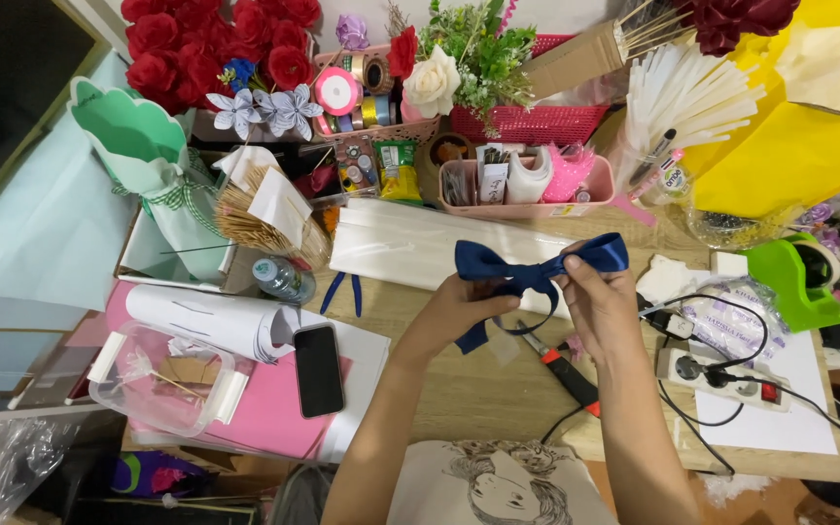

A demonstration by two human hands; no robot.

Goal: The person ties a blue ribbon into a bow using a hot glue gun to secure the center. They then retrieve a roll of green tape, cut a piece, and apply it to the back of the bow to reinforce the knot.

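Note:
A dark blue ribbon bow (498, 262) is held above the wooden table (459, 389) at mid-frame. My left hand (454, 311) pinches its left loop and knot from below. My right hand (600, 301) grips the right loop near the knot, fingers curled over the ribbon. One tail of the ribbon (473, 335) hangs down between my hands. Beneath my right wrist lies a red-and-black glue gun (566, 374) on the table.
A black phone (318, 369) lies on pink paper at left, beside a clear plastic box (162, 379). A white power strip (721, 374) with cables sits right, a green tape dispenser (794, 277) beyond. Baskets of ribbon, artificial flowers and white paper rolls (420, 248) crowd the back.

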